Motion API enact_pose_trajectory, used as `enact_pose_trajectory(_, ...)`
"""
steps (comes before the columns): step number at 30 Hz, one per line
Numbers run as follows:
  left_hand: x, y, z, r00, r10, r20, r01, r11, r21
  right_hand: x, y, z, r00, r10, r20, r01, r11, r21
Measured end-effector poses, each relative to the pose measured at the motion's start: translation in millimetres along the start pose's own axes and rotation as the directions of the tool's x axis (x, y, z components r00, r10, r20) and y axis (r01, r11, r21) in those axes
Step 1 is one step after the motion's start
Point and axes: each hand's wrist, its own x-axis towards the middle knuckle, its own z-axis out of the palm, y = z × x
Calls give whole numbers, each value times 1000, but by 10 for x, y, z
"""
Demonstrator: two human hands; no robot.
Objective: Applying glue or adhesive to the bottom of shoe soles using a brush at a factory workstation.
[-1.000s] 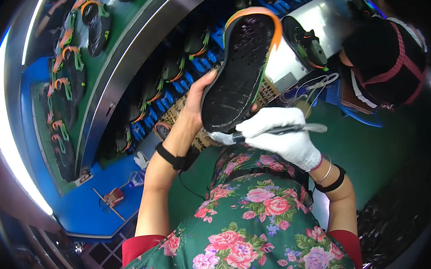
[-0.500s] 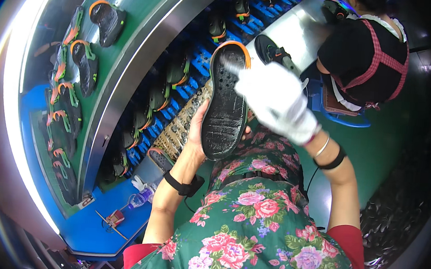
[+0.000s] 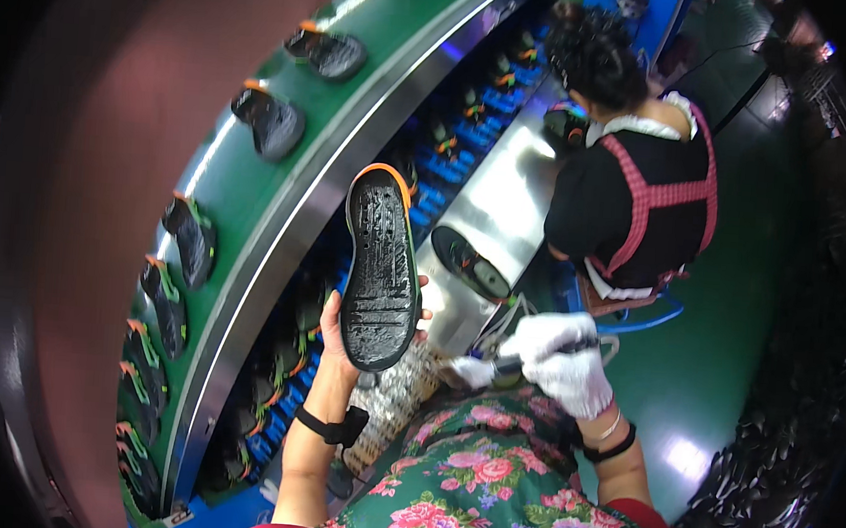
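Note:
In my left hand (image 3: pixel 333 336) is a black shoe sole (image 3: pixel 381 271) with an orange rim at its top end. The hand grips it from behind and the sides, and the sole's inner face looks up, wet and shiny with ridges and small holes. My right hand (image 3: pixel 565 364), in a white knitted glove, is closed round the dark handle of a brush (image 3: pixel 474 371). The brush's pale bristles point left, below and to the right of the sole, apart from it. Another sole (image 3: pixel 472 263) lies on the metal table beyond.
A curved green conveyor (image 3: pixel 242 188) with a metal edge carries several soles on the left. Below it a blue rack (image 3: pixel 434 172) holds more shoe parts. At the upper right a co-worker (image 3: pixel 634 190) sits by the metal table (image 3: pixel 512 187). Dark pieces (image 3: pixel 761 484) are heaped at right.
My right hand has drawn away from the sole, down and to the right, and the brush now shows. The sole stays in my left hand. The whole view has shifted.

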Motion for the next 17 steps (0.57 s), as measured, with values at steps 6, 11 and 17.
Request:
enact_pose_trajectory(6, 1335, 683, 565, 961, -37, 275, 16, 997, 78, -421, 134, -464, 980, 34, -198, 8, 979, 206)
enact_pose_trajectory(11, 3051, 1311, 844, 954, 278, 112, -277, 961, -28, -299, 115, -594, 964, 107, -244, -81, 990, 112)
enact_pose_trajectory(17, 4119, 1838, 669, 964, 236, -120, -262, 791, -552, -210, 197, -809, 942, 205, -267, -218, 976, -21)
